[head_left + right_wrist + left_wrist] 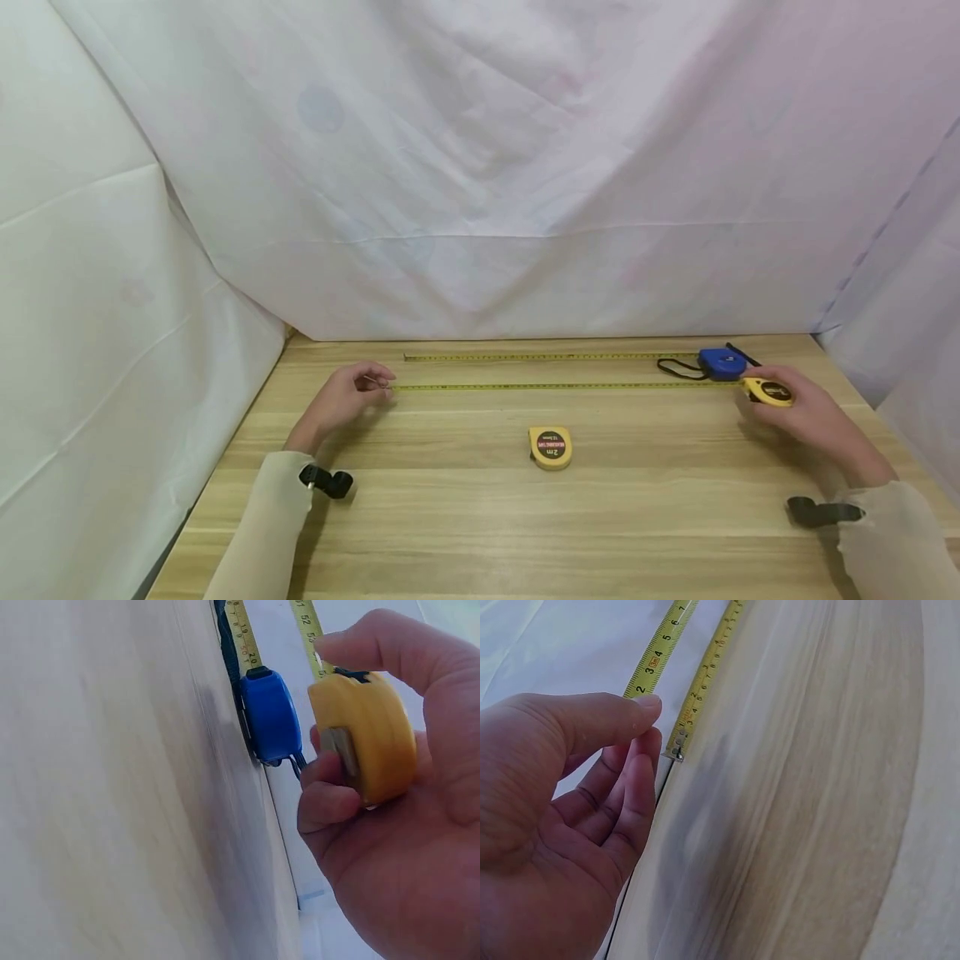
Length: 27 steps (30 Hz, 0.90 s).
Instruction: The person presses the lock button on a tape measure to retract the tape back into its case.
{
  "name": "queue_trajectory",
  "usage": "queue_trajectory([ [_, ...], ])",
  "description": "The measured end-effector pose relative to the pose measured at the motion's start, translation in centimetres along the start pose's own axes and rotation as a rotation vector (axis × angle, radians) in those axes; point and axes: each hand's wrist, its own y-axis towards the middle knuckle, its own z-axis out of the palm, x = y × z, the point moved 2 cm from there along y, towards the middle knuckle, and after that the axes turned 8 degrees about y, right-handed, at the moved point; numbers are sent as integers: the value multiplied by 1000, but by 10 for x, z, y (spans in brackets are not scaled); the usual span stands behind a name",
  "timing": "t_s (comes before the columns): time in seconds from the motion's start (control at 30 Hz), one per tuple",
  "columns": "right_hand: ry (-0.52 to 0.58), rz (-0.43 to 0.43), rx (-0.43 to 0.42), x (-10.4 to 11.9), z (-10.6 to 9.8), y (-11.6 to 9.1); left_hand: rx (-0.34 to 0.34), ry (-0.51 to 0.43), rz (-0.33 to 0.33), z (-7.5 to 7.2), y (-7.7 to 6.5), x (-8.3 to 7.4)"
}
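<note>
My left hand (347, 398) pinches the end of a yellow tape blade (657, 660) between thumb and fingers, at the left of the table. The blade (562, 386) stretches straight across to the right. There my right hand (806, 417) grips its yellow tape measure case (367, 739), thumb over the blade near the mouth. Behind this blade a second one (525, 357) lies extended on the table, its metal hook (675, 756) at the left end. It runs out of a blue tape measure (722, 364), just beyond my right hand.
Another yellow tape measure (550, 448), marked 2m, lies retracted on the wooden table (480, 533) between my arms. A black wrist strap (682, 369) loops from the blue case. White cloth (480, 250) hangs along the back edge and both sides.
</note>
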Motion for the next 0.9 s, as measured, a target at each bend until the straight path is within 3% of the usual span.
queue_trajectory([
  [0.17, -1, 17, -57, 3, 1, -2, -16, -32, 4, -1, -4, 0],
  [0.4, -18, -22, -127, 9, 2, -4, -37, -49, 18, -3, -8, 3],
  [0.6, -31, -83, -130, 10, 2, -3, -45, -49, 17, -4, -10, 4],
  [0.9, 34, -160, -97, 12, 3, -1, -43, -53, 20, -4, -11, 2],
])
